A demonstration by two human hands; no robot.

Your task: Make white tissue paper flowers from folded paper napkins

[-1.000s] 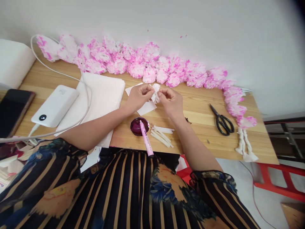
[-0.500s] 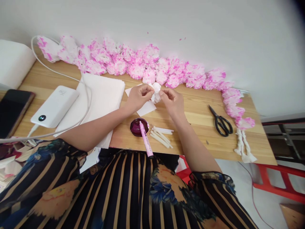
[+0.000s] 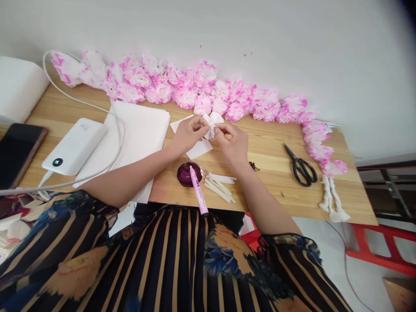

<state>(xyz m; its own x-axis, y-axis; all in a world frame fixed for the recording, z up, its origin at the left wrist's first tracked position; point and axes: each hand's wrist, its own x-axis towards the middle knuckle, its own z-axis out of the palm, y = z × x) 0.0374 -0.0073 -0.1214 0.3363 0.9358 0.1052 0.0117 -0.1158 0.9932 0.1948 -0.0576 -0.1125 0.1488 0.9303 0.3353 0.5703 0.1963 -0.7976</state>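
Between my two hands is a white tissue-paper flower [image 3: 214, 118], its layers gathered and fanned out at the top. My left hand [image 3: 191, 135] pinches its left side with thumb and forefinger. From the right, my right hand [image 3: 232, 142] pinches the paper too. Under and beside the hands lie white paper pieces [image 3: 199, 148] on the wooden table. Nearer to me, a pink marker [image 3: 199, 190] leans with its tip on a small dark dish [image 3: 183, 177] stained purple. Several white sticks [image 3: 219, 189] lie to the right of the dish.
Pink-edged paper flowers [image 3: 185, 95] line the wall. Black scissors [image 3: 300, 167] and twisted white paper strips [image 3: 332, 201] lie right. At left are a paper stack [image 3: 139, 125], a white power bank [image 3: 75, 146] with a cable, a phone [image 3: 20, 149] and a white roll [image 3: 19, 89].
The flower's white layers have spread wider at the top. My right hand has shifted slightly left, uncovering a small bunch of dark ties or wires beside my right forearm.
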